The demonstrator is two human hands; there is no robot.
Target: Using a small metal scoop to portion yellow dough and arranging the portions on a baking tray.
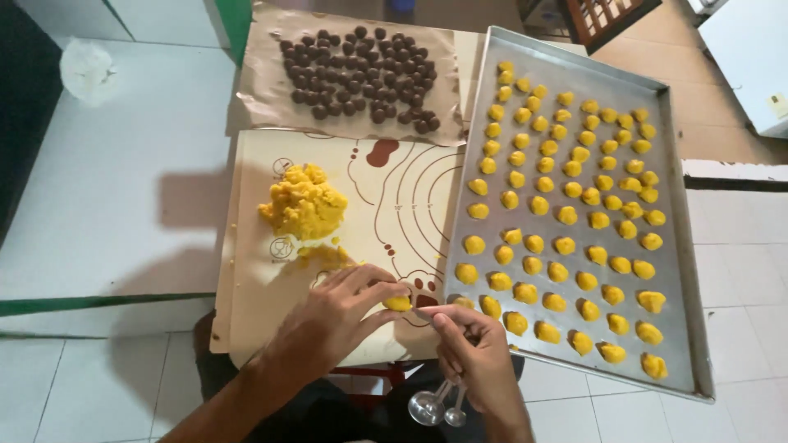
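Two hands work: the left hand (341,308) pinches a small yellow dough ball (397,303), the right hand (476,349) grips metal measuring spoons (435,404); squeezing could deform it

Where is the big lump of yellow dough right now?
The yellow dough lump sits on the left of the baking mat, below the brown balls and above the left hand.

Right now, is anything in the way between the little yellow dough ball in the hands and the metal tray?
Nothing visible. The left hand pinches the dough ball on the mat, beside the tray's near-left corner. Only the right hand, holding metal measuring spoons, is close, just below that path.
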